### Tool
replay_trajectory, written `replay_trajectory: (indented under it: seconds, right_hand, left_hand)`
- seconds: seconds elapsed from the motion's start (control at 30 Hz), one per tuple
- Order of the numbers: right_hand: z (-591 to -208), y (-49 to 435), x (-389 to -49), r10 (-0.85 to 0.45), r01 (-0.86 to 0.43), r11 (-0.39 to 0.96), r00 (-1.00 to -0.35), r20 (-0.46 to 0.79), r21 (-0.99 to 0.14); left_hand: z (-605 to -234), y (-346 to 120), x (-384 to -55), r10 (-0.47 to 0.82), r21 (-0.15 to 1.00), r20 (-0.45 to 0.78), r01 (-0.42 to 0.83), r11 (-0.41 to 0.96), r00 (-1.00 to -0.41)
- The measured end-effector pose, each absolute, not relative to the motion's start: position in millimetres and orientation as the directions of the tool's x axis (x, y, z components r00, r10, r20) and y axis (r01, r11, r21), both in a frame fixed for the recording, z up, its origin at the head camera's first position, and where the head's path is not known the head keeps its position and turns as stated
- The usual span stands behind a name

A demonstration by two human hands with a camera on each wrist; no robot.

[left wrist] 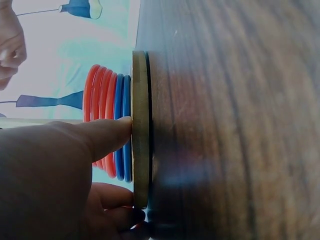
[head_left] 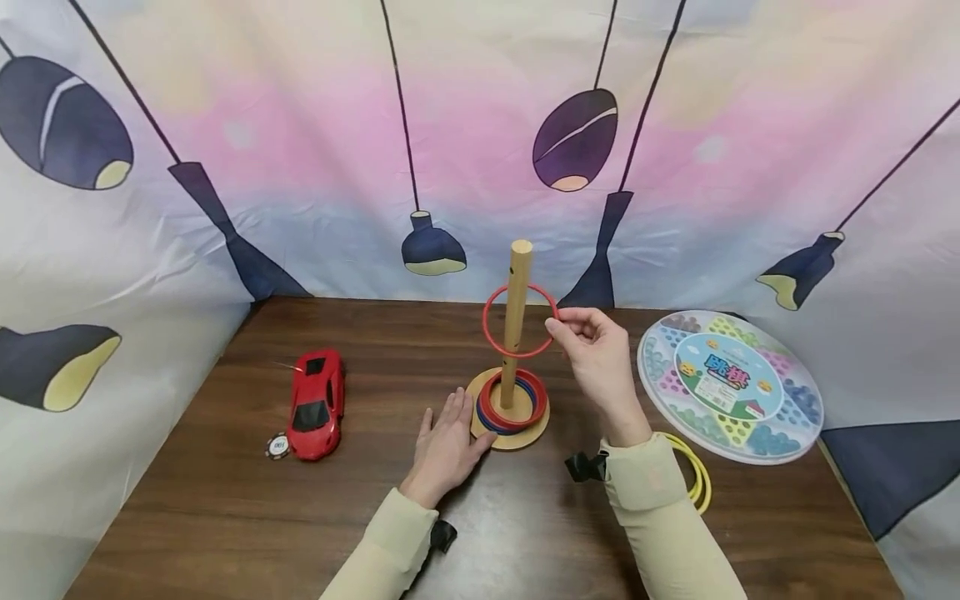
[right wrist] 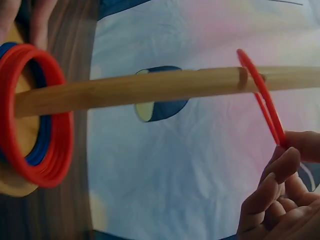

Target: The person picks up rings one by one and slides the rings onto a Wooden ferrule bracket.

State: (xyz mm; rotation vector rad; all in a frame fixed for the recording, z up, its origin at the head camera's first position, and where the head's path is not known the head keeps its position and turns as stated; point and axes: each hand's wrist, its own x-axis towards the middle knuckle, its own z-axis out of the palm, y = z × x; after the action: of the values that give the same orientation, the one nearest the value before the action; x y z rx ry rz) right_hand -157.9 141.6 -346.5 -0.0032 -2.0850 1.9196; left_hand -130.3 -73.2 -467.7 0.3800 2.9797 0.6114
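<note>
A thin red ring [head_left: 488, 333] is around the upright wooden pole [head_left: 516, 300], well above its base. Thumb and fingers of my right hand [head_left: 600, 358] pinch that ring at its right side. The right wrist view shows the red ring [right wrist: 267, 102] tilted about the pole [right wrist: 150, 90]. My left hand [head_left: 446, 450] lies at the left edge of the round wooden base [head_left: 517, 442], fingers fairly straight. In the left wrist view its thumb touches the base [left wrist: 140, 165]. Several red rings [left wrist: 102, 90] sit stacked over blue rings [left wrist: 123, 167] on the base.
A red toy car [head_left: 317, 404] and a poker chip [head_left: 277, 447] lie to the left on the brown table [head_left: 225, 500]. A round board-game box [head_left: 731, 387] is at the right. Yellow rings [head_left: 699, 479] lie partly hidden behind my right sleeve. A printed cloth hangs behind.
</note>
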Motion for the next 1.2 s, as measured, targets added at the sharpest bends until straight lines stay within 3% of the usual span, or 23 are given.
replay_trajectory:
  seconds: [0.43, 0.77, 1.2]
  right_hand:
    - [-395.0, 154.9, -166.4, 0.109, 0.029, 0.323, -0.994, 0.006, -0.946]
    - [-422.8, 158.0, -172.7, 0.062, 0.147, 0.356, -0.989, -0.134, -0.923]
    - [-435.7, 159.2, -176.8, -0.002, 0.15, 0.426, -0.986, -0.167, -0.892]
  left_hand:
    - [-469.5, -71.7, -133.8, 0.25, 0.399, -0.001, 0.228, 0.888, -0.968]
    - [-475.3, -70.3, -135.3, 0.254, 0.388, 0.003, 0.235, 0.891, -0.967]
    - [-477.3, -68.4, -136.4, 0.253, 0.391, 0.001, 0.233, 0.89, -0.967]
